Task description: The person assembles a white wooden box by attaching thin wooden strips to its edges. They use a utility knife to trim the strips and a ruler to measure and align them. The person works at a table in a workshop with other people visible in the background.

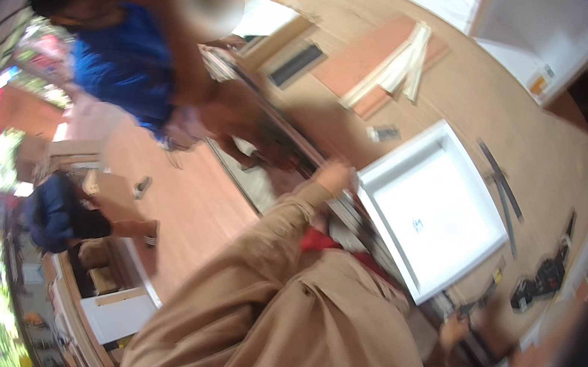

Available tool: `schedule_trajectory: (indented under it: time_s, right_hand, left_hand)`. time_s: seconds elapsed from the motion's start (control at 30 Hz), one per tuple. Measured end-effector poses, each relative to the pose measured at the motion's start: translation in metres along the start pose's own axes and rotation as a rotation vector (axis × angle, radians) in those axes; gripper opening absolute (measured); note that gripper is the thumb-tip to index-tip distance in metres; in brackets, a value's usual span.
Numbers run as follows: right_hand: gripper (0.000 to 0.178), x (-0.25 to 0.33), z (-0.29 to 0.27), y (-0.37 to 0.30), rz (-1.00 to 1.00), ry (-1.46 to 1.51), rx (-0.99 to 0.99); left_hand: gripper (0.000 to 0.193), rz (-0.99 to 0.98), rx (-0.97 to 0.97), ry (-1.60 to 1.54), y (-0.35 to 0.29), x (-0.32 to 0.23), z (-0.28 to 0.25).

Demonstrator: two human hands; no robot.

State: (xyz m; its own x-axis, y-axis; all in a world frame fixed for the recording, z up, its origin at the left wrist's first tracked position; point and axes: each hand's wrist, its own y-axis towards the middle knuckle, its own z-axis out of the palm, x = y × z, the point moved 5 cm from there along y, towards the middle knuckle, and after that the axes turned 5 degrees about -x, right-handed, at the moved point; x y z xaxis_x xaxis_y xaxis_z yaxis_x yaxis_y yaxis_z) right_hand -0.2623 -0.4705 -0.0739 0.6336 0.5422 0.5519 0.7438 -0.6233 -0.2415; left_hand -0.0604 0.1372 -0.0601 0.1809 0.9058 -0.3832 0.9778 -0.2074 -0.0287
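Note:
A shallow white box like a drawer point(451, 199) lies open side up at the near edge of the brown worktable. My left hand point(333, 176) is at the table edge, close beside the box's left corner. Blur hides how its fingers lie and whether they touch the box. Beyond the box's near corner, my right hand point(452, 332) is curled at the table edge. It is next to a dark hand tool with a yellow end point(484, 294). What its fingers close on is too blurred to make out.
Dark strips point(500, 185) and a black cordless drill point(541, 285) lie right of the box. Pale wood strips point(390, 72) rest on a reddish board farther back. A person in blue point(123, 55) stands at the table's left; another person point(61, 213) bends down at the far left.

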Motion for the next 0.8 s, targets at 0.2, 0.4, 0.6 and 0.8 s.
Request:
schedule_trajectory:
  time_s: [0.2,0.4,0.6,0.8]
  right_hand:
    - [0.045,-0.051,0.032,0.04,-0.202,-0.203,-0.14]
    - [0.042,0.001,0.032,0.061,-0.229,-0.272,-0.111]
    - [0.047,0.029,0.03,0.071,-0.269,-0.227,-0.177]
    - [0.041,0.033,0.021,0.08,-0.325,-0.323,-0.317]
  left_hand:
    - [0.021,-0.041,0.004,-0.039,0.004,-0.063,-0.038]
    - [0.027,-0.009,-0.075,-0.031,0.002,-0.07,-0.049]
    - [0.038,-0.057,-0.048,-0.084,0.005,-0.061,-0.031]
    - [0.032,-0.08,-0.052,-0.13,-0.002,-0.062,-0.041]
